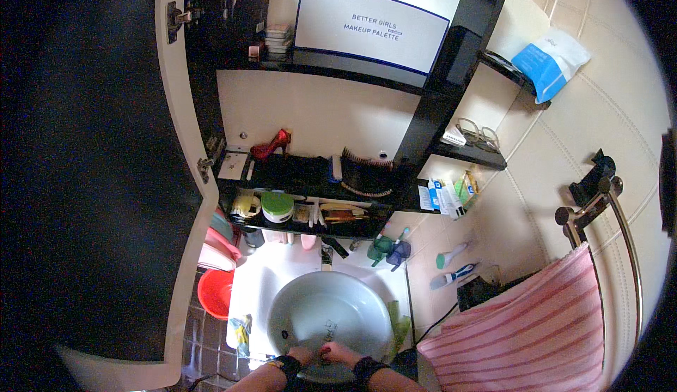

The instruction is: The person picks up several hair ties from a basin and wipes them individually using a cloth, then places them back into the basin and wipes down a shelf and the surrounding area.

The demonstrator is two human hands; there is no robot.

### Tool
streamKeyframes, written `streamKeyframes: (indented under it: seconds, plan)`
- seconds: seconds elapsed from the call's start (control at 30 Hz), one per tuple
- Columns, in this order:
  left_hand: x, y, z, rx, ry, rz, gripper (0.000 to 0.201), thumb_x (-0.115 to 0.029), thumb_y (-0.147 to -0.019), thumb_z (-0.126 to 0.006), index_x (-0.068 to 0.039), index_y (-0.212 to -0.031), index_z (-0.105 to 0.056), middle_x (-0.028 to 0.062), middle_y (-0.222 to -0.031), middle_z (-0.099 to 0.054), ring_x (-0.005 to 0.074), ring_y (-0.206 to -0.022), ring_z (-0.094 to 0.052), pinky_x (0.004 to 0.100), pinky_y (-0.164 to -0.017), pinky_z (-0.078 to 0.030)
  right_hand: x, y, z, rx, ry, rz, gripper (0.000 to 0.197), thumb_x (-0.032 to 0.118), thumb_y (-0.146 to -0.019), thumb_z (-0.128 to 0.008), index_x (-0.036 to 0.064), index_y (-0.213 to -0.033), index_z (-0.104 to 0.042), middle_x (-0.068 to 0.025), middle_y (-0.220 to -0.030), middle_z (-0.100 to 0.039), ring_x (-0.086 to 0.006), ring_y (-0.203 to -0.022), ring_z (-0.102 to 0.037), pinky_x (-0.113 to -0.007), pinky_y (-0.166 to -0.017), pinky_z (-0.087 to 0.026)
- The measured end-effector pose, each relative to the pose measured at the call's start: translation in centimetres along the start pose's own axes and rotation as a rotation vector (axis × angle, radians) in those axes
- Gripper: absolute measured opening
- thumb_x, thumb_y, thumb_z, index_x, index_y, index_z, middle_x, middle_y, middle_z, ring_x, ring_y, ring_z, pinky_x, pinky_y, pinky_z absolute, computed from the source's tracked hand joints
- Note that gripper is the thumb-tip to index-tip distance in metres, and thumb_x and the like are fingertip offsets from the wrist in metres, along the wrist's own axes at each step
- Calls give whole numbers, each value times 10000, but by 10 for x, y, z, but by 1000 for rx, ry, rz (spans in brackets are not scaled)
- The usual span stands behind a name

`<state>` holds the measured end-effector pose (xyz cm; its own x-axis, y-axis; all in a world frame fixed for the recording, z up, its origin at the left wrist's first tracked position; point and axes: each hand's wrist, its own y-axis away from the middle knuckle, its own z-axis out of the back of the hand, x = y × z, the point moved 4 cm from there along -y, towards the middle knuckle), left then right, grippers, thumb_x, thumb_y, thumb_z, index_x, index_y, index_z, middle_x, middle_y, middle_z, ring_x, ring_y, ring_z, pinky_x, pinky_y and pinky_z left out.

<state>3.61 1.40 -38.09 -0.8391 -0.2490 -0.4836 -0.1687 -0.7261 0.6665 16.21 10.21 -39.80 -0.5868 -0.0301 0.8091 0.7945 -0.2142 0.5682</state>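
A pale grey-blue basin (331, 290) stands on the white washstand top below the tap (326, 256). My left hand (302, 354) and my right hand (341, 354) are close together over its near side, fingers curled inward. A small red spot shows at the right fingertips; whether it is a nail or a held thing is unclear. Just beyond my fingers is a dark, thin-lined patch (329, 330), perhaps a print on the basin or something small in it. Dark bands circle both wrists.
An open cabinet door (185, 180) rises at the left. Shelves above hold a comb (365, 173), a red shoe-shaped ornament (271, 145) and a green-lidded jar (277, 207). A red bowl (215, 294) is left of the basin; a pink striped towel (529, 328) hangs right.
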Motion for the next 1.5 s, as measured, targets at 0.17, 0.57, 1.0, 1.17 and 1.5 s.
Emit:
streamKeyframes:
  seconds: [0.17, 0.57, 1.0, 1.17, 1.5]
  plan:
    - [-22, 37, 96, -314, 212, 43, 374, -395, -831, -512, -77, -984, -636, 196, -976, -641, 358, -923, -619, 461, -787, -491, 71, -4, 38, -401, -159, 245, 256, 135, -796, -679, 33, -1026, -632, -64, -928, -673, -131, -820, -623, -292, -734, -506]
    - [-99, 152, 409, -1626, 452, -320, 101, -104, -773, -630, -42, -828, -572, 117, -847, -532, 295, -765, -533, 391, -668, -455, 410, 69, 199, -992, -40, 758, 213, 82, -796, -654, 41, -1004, -633, -84, -869, -673, -161, -691, -605, -284, -658, -488]
    - [-92, 182, 517, -1765, 42, -172, 117, -147, -780, -642, -100, -877, -599, 79, -817, -537, 288, -825, -532, 405, -702, -445, 539, 47, 283, -1309, 517, 891, 213, 6, -758, -617, 52, -966, -630, -153, -871, -629, -311, -773, -631, -355, -690, -508]
    - [-86, 175, 516, -1761, -13, -192, 261, -104, -789, -613, -110, -1048, -587, 101, -892, -570, 311, -897, -543, 413, -767, -455, 529, 53, 275, -1297, 474, 967, 214, -21, -760, -606, 48, -961, -628, -148, -919, -611, -294, -777, -628, -342, -688, -507]
    - [-95, 180, 473, -1838, 191, -345, 156, -48, -827, -553, -80, -976, -585, 104, -915, -561, 306, -869, -549, 386, -744, -447, 446, 80, 208, -1166, 232, 889, 179, 29, -791, -591, 59, -960, -644, -124, -922, -625, -261, -790, -620, -313, -642, -510]
